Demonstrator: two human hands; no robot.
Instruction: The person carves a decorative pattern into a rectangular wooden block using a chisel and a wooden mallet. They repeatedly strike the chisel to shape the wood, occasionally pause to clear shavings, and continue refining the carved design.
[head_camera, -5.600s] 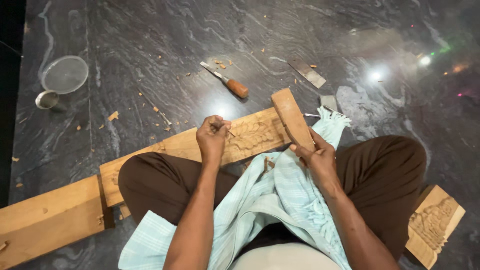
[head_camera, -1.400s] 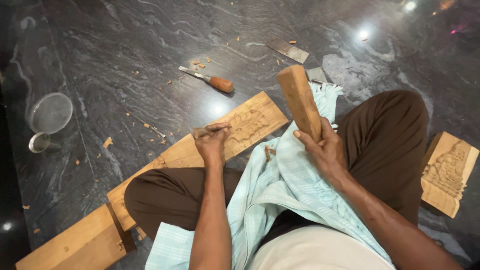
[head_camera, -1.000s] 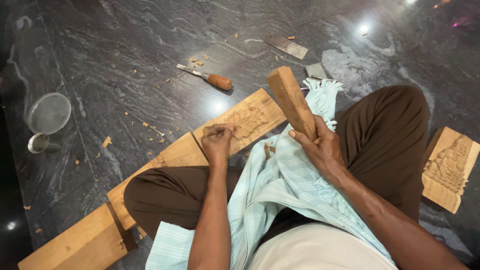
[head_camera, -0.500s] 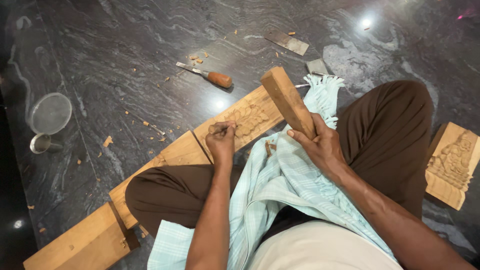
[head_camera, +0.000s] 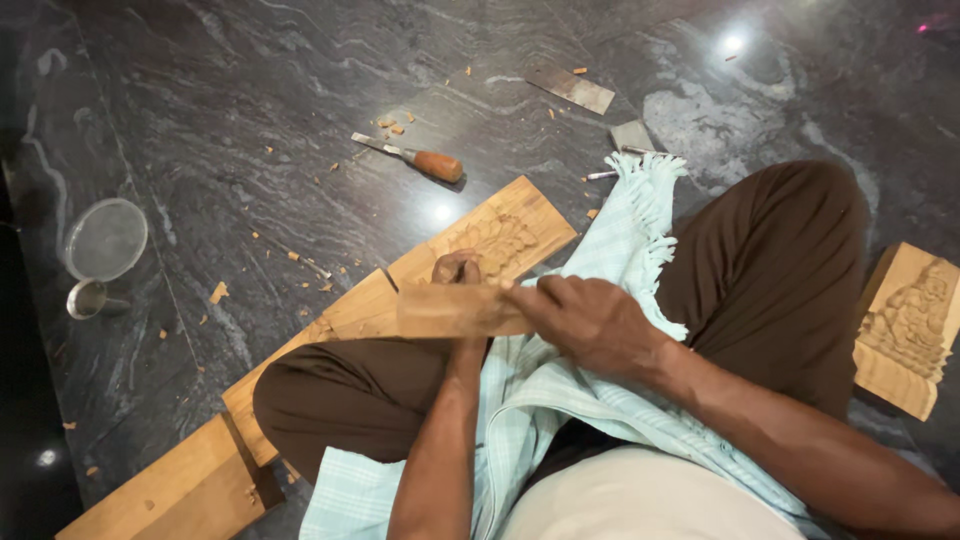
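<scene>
Dark polished stone floor (head_camera: 250, 120), veined grey and scattered with wood chips, lay under a person sitting cross-legged with a pale checked cloth (head_camera: 560, 400) over the lap. Nearest, the right hand (head_camera: 590, 320) had its fingers wrapped shut around one end of a wooden mallet block (head_camera: 455, 310), which lay level and blurred just over the left hand (head_camera: 455, 270). The left fingers were curled closed, apparently around a thin carving tool, though the block hid most of it, so that hold could not be told for sure. Just beyond those fingers, a long wooden plank (head_camera: 360, 310) ran across the knees, with a raised carved patch (head_camera: 495, 245) at its far end. The block looked solid, stiff and fairly heavy for one hand, dry enough not to slip, and best held at its end as it was. The plank looked rigid and heavy, while its relief seemed easily chipped, so the plain edges were the safer hold. Further off lay a wooden-handled chisel (head_camera: 415, 158), flat metal pieces (head_camera: 575, 88), a round strainer (head_camera: 105, 240) to the left, and another carved panel (head_camera: 910, 325) at the right.
</scene>
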